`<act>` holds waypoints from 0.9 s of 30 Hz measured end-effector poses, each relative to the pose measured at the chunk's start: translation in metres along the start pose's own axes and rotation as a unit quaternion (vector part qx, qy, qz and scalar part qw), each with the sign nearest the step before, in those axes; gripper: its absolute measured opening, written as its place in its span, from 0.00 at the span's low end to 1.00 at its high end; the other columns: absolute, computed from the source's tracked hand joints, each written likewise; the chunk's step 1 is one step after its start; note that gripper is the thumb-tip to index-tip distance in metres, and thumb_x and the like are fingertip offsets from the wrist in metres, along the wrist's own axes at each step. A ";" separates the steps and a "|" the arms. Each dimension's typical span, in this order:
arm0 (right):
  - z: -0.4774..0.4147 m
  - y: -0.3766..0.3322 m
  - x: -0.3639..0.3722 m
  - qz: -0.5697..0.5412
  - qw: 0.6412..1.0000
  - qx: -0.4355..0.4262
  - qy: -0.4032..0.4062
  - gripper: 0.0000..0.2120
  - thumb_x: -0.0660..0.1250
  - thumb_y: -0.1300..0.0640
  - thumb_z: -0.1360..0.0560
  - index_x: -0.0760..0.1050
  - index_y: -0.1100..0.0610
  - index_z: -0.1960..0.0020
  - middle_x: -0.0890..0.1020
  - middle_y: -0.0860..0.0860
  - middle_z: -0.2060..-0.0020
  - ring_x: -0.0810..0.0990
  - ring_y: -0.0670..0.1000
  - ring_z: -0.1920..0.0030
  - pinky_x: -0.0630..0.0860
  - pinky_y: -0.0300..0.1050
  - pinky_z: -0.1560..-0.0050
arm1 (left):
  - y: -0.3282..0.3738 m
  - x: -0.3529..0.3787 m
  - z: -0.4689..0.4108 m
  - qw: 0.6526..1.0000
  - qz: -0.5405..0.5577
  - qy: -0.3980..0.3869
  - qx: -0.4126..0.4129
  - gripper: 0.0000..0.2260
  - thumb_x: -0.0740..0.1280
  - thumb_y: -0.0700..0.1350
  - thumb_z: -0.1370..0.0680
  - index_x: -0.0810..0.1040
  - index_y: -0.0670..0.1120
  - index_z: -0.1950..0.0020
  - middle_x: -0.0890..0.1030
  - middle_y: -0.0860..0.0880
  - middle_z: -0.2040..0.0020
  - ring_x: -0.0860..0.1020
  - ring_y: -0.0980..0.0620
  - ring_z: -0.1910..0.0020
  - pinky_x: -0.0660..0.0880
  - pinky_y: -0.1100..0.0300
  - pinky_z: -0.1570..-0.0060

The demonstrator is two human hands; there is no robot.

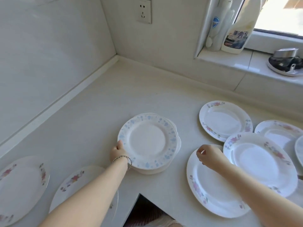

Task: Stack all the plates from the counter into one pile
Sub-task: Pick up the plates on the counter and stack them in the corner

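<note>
A pile of plates point(147, 141) sits mid-counter, its top plate white with a blue speckled rim. My left hand point(118, 153) grips the pile's near-left rim, thumb on top. My right hand point(208, 156) hovers over the far rim of a pink-flowered plate point(213, 194), fingers loosely curled with nothing in them. A second flowered plate point(259, 161) overlaps that one on the right. Single flowered plates lie behind point(224, 120) and at the far right point(278, 133). Two flowered plates point(21, 185) point(73, 185) lie at the near left.
The white counter point(98, 120) runs into a wall corner at the back left. A cut-out edge point(144, 203) opens at the near side. On the windowsill stand cleaning bottles point(236, 30) and a dish of metal items point(285, 63).
</note>
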State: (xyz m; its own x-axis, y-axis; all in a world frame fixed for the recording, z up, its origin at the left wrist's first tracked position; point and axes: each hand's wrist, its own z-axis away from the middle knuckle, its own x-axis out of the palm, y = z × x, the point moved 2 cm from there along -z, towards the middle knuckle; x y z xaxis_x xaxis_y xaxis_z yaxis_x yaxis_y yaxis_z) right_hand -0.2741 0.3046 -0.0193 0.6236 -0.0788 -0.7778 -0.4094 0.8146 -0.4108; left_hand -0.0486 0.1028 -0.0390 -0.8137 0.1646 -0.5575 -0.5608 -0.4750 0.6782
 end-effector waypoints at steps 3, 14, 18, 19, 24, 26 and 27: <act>0.001 -0.004 0.001 0.009 1.000 -0.003 -0.006 0.07 0.58 0.54 0.26 0.72 0.49 0.61 0.85 0.50 0.60 0.85 0.52 0.60 0.80 0.45 0.56 | 0.002 -0.005 -0.008 0.991 -0.123 -0.051 0.031 0.21 0.61 0.49 0.21 0.76 0.30 0.43 0.79 0.32 0.42 0.78 0.36 0.43 0.73 0.50 0.44; -0.003 -0.021 0.015 0.016 0.999 0.004 -0.047 0.07 0.58 0.55 0.26 0.71 0.48 0.62 0.83 0.49 0.58 0.83 0.51 0.57 0.80 0.46 0.56 | 0.014 -0.015 -0.020 0.912 -0.372 -0.107 0.136 0.21 0.58 0.56 0.22 0.76 0.39 0.43 0.83 0.40 0.47 0.81 0.40 0.48 0.76 0.55 0.50; -0.008 -0.023 0.016 0.018 0.999 0.001 -0.051 0.06 0.58 0.55 0.26 0.73 0.50 0.58 0.83 0.49 0.58 0.83 0.51 0.56 0.80 0.46 0.55 | 0.008 -0.009 -0.017 0.908 -0.384 -0.132 0.101 0.28 0.61 0.59 0.24 0.67 0.41 0.33 0.79 0.41 0.41 0.81 0.41 0.46 0.78 0.53 0.46; -0.009 -0.023 0.017 0.020 0.998 0.002 -0.052 0.06 0.58 0.55 0.26 0.73 0.50 0.58 0.83 0.49 0.59 0.83 0.51 0.57 0.80 0.46 0.55 | 0.005 -0.007 -0.016 0.917 -0.363 -0.138 0.088 0.28 0.62 0.59 0.25 0.66 0.41 0.34 0.80 0.41 0.45 0.83 0.42 0.53 0.80 0.52 0.51; -0.011 -0.032 0.013 0.024 0.998 -0.009 -0.048 0.07 0.58 0.54 0.25 0.72 0.48 0.61 0.81 0.47 0.62 0.83 0.51 0.58 0.78 0.44 0.58 | -0.006 -0.007 -0.017 0.925 -0.342 -0.142 0.080 0.26 0.57 0.60 0.23 0.65 0.41 0.34 0.79 0.39 0.40 0.80 0.39 0.45 0.77 0.48 0.43; -0.010 -0.042 0.011 0.032 0.998 -0.030 -0.044 0.06 0.59 0.53 0.25 0.73 0.49 0.58 0.80 0.46 0.63 0.82 0.51 0.58 0.78 0.45 0.58 | -0.008 -0.019 -0.019 0.918 -0.360 -0.137 0.095 0.26 0.51 0.60 0.21 0.66 0.40 0.36 0.79 0.39 0.41 0.79 0.40 0.43 0.75 0.50 0.43; -0.009 -0.049 0.011 0.035 0.997 -0.045 -0.044 0.06 0.59 0.53 0.25 0.74 0.50 0.58 0.80 0.45 0.64 0.82 0.51 0.58 0.78 0.45 0.58 | -0.009 -0.030 -0.021 0.916 -0.366 -0.129 0.101 0.26 0.49 0.60 0.21 0.66 0.40 0.37 0.79 0.40 0.41 0.79 0.41 0.43 0.74 0.51 0.43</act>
State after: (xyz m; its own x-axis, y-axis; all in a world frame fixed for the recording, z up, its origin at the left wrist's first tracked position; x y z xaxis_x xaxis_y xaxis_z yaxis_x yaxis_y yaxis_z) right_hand -0.2537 0.2589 -0.0122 0.6463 0.0298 -0.7625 -0.5089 0.7614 -0.4015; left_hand -0.0161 0.0838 -0.0386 -0.2026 0.5868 -0.7840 -0.9662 0.0106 0.2577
